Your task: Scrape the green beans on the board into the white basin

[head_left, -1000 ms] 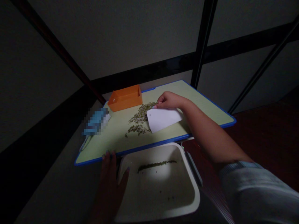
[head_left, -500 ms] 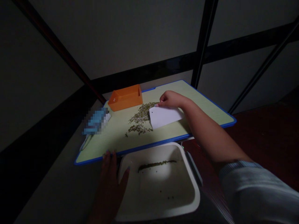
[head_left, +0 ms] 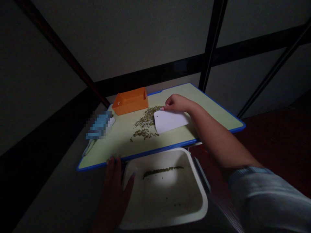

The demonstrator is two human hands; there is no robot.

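Note:
My right hand (head_left: 176,103) pinches the top edge of a white plastic scraper card (head_left: 170,120), which stands on a pale green board with a blue rim (head_left: 213,114). The card's left edge touches a scatter of small green-brown grains (head_left: 145,123). Below the board's near edge, my left hand (head_left: 114,187) grips the left rim of a white rectangular tray (head_left: 196,194), thumb inside the rim. A thin line of the same grains (head_left: 162,170) lies in the tray.
An orange open box (head_left: 131,101) stands at the board's far left. A blurred blue-and-white object (head_left: 100,125) lies at the left edge. Dark frame bars (head_left: 211,48) rise behind the board against a grey wall. The scene is dim.
The scraper card has shifted slightly up and to the right from where it stood a second ago, then barely moved. My left hand and the tray have stayed put.

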